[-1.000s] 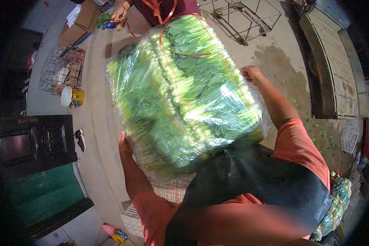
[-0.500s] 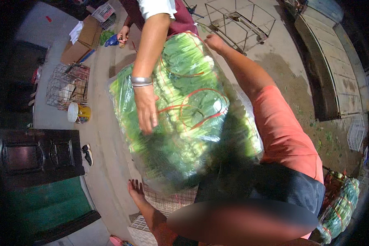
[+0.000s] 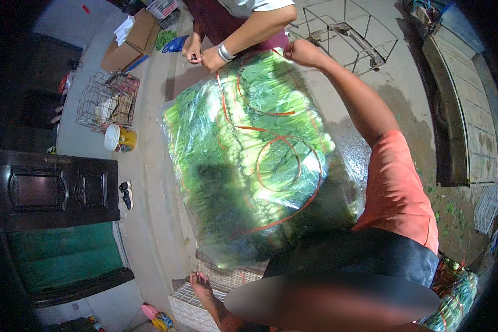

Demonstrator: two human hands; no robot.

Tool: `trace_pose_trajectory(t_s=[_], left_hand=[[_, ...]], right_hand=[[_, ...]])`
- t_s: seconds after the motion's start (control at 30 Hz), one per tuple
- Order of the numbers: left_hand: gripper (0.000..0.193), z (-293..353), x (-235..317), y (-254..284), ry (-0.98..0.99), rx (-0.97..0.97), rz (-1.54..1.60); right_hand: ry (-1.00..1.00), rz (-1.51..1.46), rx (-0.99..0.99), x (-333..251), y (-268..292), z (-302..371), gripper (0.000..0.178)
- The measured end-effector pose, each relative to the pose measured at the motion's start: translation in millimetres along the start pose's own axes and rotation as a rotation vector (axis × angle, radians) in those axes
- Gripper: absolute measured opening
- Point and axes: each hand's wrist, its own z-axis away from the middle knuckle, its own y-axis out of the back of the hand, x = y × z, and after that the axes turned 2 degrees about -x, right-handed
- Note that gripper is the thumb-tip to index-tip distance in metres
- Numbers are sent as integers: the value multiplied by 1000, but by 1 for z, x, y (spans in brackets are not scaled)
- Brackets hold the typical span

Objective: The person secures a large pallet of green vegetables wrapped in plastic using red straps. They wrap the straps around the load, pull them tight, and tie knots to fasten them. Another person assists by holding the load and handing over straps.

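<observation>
A large clear plastic bag packed with leafy green vegetables with pale stems lies in front of me. A red strap runs across it and coils loosely on top. My right hand reaches to the bag's far right corner, its fingers closed on the plastic there. Down at the near left, my left hand is off the bag, fingers apart and holding nothing. Across from me, a co-worker's hands meet at the bag's far left edge, around something small and thin.
A woven basket and a white crate stand below the bag's near edge. To the left are a yellow bucket, wire cages and a cardboard box. A metal frame cart stands beyond; another vegetable bundle lies lower right.
The co-worker's braceleted hand has lifted off the middle of the bag to its far edge, meeting the other hand. The red strap's coil has spread wider. My left hand has dropped lower.
</observation>
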Motion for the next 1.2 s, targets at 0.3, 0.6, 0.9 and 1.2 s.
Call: trace_pose_trajectory(t_s=[0.3, 0.6, 0.9, 1.2], left_hand=[[45, 46, 44, -143, -376, -174, -220], [31, 192, 3, -289, -859, -846, -458], [26, 293, -101, -321, -1319, -1384, -710], [71, 286, -169, -414, -1911, -1245, -1406]], right_hand=[[-5, 99, -97, -54, 32, 295, 28], [-147, -39, -39, -137, -15, 596, 41], [-433, -502, 171, -125, -134, 725, 35], [-539, -1084, 60, -26, -230, 684, 19]])
